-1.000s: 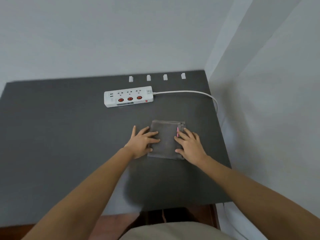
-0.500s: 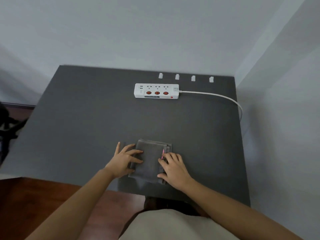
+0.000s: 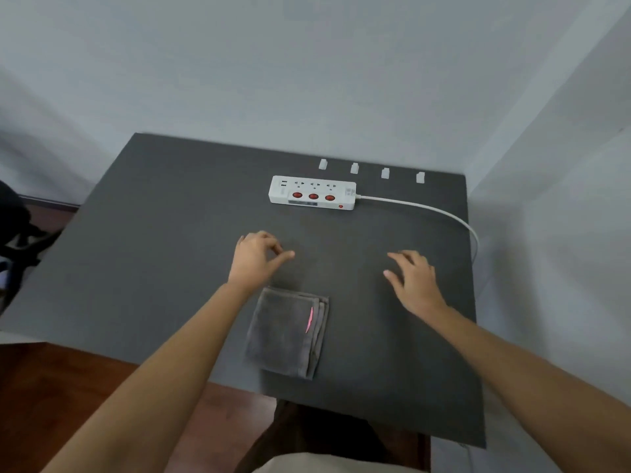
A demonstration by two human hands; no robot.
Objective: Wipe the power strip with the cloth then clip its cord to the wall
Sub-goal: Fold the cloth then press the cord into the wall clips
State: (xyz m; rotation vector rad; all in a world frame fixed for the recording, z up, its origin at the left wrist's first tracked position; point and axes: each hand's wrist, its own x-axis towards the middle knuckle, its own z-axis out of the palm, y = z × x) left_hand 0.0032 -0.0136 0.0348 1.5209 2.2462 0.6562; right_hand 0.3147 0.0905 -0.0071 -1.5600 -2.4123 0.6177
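Observation:
A white power strip (image 3: 312,193) with three red switches lies near the far edge of the dark grey table (image 3: 170,233). Its white cord (image 3: 426,208) runs right and drops over the table's right edge. Several small white cord clips (image 3: 354,168) stand in a row behind the strip, by the wall. A folded grey cloth (image 3: 286,332) with a pink tag lies near the front edge. My left hand (image 3: 256,257) hovers beyond the cloth, fingers loosely curled, holding nothing. My right hand (image 3: 413,278) hovers to the right of the cloth, fingers spread and empty.
Light grey walls (image 3: 307,80) meet in a corner at the far right of the table. Brown floor (image 3: 51,387) shows at the lower left, and a dark object (image 3: 13,227) sits at the left edge of view.
Both hands have lifted off the cloth and moved forward toward the power strip, spreading apart. The cloth stays on the table. The camera view has shifted.

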